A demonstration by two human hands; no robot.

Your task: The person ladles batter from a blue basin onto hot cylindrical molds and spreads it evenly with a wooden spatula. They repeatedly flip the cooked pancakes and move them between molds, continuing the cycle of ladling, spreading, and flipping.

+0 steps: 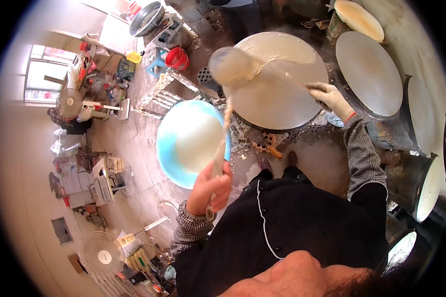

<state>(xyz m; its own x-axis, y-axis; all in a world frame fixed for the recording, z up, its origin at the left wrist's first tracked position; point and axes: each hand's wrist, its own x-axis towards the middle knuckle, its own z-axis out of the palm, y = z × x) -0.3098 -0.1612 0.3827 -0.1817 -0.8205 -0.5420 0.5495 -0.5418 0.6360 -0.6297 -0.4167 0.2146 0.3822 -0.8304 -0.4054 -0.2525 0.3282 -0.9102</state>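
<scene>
My bare left hand (pixel 212 187) grips the handle of a long-handled ladle (pixel 230 67), whose blurred bowl hangs over the left edge of a round griddle (pixel 282 100). Pale batter (pixel 282 46) lies across the griddle's far part. In a light work glove, my right hand (pixel 330 98) is closed on a thin handle (pixel 293 77) that reaches over the griddle; motion blur hides its far end. A blue plastic basin (pixel 167 163) holding pale batter (pixel 199 141) stands left of the griddle, partly behind the ladle's handle.
More round griddles (pixel 369 73) curve along the right side, one beside a pale round flatbread (pixel 359 20). A red bucket (pixel 177 58) and a blue stool (pixel 157 63) stand beyond the basin. Standing fans (pixel 102 256) are at left. Someone in dark clothes (pixel 241 18) is at the top.
</scene>
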